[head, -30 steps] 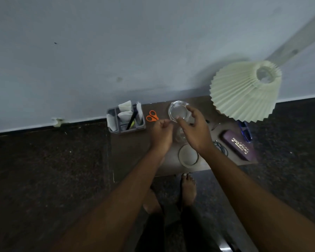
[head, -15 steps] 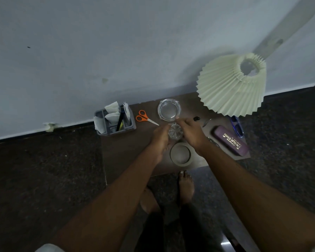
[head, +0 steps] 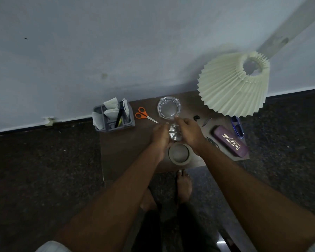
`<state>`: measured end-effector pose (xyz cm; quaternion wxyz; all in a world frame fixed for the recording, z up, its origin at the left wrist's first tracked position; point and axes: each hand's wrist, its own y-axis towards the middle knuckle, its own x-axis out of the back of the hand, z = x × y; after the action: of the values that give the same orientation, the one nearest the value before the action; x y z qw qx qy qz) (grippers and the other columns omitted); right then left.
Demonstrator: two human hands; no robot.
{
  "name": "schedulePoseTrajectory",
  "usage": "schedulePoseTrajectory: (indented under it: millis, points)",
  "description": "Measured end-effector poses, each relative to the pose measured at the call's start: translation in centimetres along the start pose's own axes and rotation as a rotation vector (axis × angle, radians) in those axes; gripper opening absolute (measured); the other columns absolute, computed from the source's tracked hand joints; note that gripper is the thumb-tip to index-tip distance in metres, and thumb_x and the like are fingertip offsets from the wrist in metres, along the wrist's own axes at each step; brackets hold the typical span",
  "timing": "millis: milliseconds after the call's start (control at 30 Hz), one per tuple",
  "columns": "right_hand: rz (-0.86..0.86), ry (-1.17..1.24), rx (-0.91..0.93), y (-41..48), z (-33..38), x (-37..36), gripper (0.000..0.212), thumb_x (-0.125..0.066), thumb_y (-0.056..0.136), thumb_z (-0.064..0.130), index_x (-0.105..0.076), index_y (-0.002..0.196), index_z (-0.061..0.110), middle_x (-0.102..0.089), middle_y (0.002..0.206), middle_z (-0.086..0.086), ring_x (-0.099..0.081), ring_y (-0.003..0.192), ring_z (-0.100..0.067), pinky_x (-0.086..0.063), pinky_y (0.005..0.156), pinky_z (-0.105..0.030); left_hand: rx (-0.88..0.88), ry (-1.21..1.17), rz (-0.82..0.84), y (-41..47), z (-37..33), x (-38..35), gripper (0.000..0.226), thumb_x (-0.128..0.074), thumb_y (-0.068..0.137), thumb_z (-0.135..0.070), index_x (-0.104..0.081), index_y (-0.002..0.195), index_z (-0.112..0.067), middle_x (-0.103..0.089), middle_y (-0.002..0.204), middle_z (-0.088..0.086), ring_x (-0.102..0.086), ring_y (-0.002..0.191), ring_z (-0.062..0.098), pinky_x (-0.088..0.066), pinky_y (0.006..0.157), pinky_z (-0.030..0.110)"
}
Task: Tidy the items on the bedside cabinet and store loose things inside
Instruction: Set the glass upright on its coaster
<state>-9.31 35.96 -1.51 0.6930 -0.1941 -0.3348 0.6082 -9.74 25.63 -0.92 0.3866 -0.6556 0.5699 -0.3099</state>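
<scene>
The left hand (head: 160, 136) and right hand (head: 189, 132) are gripping the small clear glass (head: 175, 133) between them, with the glass ashtray (head: 169, 107) sitting just beyond the fingertips and the scissors (head: 144, 115) beyond the left hand.

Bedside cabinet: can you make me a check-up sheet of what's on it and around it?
Surface: brown cabinet top, in dim light.
Job's things: orange scissors, glass bowl, small glass item, round disc, purple spectacle case and blue glasses, all lying loose.
Clutter: grey organiser holding papers and pens; small black bit and thin metal tool, too small to name.
Hands: left hand and right hand flank the small glass item; grip cannot be told.
Cables: nothing seen.
Surroundings: pleated lampshade, wall, dark floor, bare foot.
</scene>
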Motion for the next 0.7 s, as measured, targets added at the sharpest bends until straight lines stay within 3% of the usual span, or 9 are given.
schedulePoseTrajectory:
  millis: [100, 200, 267, 333, 467, 600, 700]
  points:
    - [-0.051, 0.006, 0.029, -0.4, 0.0, 0.4, 0.055, -0.058, 0.088, 0.059, -0.063, 0.082, 0.004, -0.065, 0.075, -0.008, -0.062, 0.071, -0.018, -0.055, 0.074, -0.042, -0.062, 0.017, 0.000, -0.4, 0.1, 0.4, 0.010, -0.053, 0.098, -0.017, -0.062, 0.100, -0.017, -0.065, 0.092, 0.005, -0.063, 0.086, 0.022, -0.057, 0.074, 0.036]
    - [-0.080, 0.015, 0.089, -0.3, 0.1, 0.7, 0.037, -0.065, 0.085, 0.048, -0.057, 0.070, 0.016, -0.057, 0.065, 0.000, -0.057, 0.065, -0.016, -0.051, 0.068, -0.040, -0.099, 0.004, 0.021, -0.9, -0.4, 0.8, 0.021, -0.058, 0.094, -0.012, -0.063, 0.114, -0.008, -0.066, 0.098, 0.005, -0.064, 0.089, 0.021, -0.056, 0.067, 0.031]
    - [-0.074, 0.054, 0.123, -0.3, 0.4, 0.8, 0.021, -0.068, 0.085, 0.035, -0.061, 0.074, 0.018, -0.064, 0.070, 0.002, -0.063, 0.070, -0.016, -0.055, 0.073, -0.042, -0.115, -0.042, 0.018, -1.2, -1.1, 0.8, 0.024, -0.063, 0.090, -0.008, -0.061, 0.113, -0.008, -0.066, 0.097, 0.006, -0.065, 0.088, 0.021, -0.056, 0.063, 0.029]
    - [-0.042, 0.109, 0.144, -0.5, 1.0, 0.9, 0.008, -0.068, 0.085, 0.026, -0.067, 0.087, 0.019, -0.071, 0.086, 0.001, -0.069, 0.083, -0.017, -0.057, 0.082, -0.044, -0.119, -0.117, 0.022, -1.5, -1.7, 0.8, 0.024, -0.066, 0.086, -0.003, -0.059, 0.108, -0.008, -0.068, 0.101, 0.015, -0.067, 0.091, 0.026, -0.058, 0.069, 0.032]
    - [0.030, 0.238, 0.128, -0.6, 2.1, 1.0, 0.031, -0.067, 0.089, 0.017, -0.060, 0.119, 0.012, -0.070, 0.110, -0.007, -0.070, 0.100, -0.022, -0.058, 0.088, -0.040, -0.131, -0.163, 0.114, -1.2, -3.0, 1.4, 0.031, -0.065, 0.085, 0.001, -0.059, 0.115, 0.000, -0.067, 0.107, 0.024, -0.068, 0.085, 0.026, -0.059, 0.068, 0.030]
    - [0.069, 0.274, 0.138, -0.1, 3.2, 1.1, 0.039, -0.069, 0.088, 0.012, -0.058, 0.125, 0.010, -0.072, 0.107, -0.008, -0.072, 0.091, -0.020, -0.058, 0.073, -0.029, -0.153, -0.134, 0.219, -1.0, -4.3, 1.9, 0.032, -0.054, 0.088, 0.007, -0.064, 0.116, -0.003, -0.070, 0.097, 0.014, -0.069, 0.082, 0.022, -0.060, 0.073, 0.033]
    - [0.110, 0.254, 0.158, 0.5, 3.5, 1.2, 0.047, -0.073, 0.085, 0.013, -0.057, 0.128, 0.011, -0.071, 0.112, -0.007, -0.072, 0.098, -0.019, -0.060, 0.081, -0.033, -0.194, -0.099, 0.245, -0.5, -4.5, 2.2, 0.043, -0.051, 0.087, 0.010, -0.060, 0.127, -0.004, -0.070, 0.107, 0.014, -0.070, 0.090, 0.022, -0.060, 0.072, 0.032]
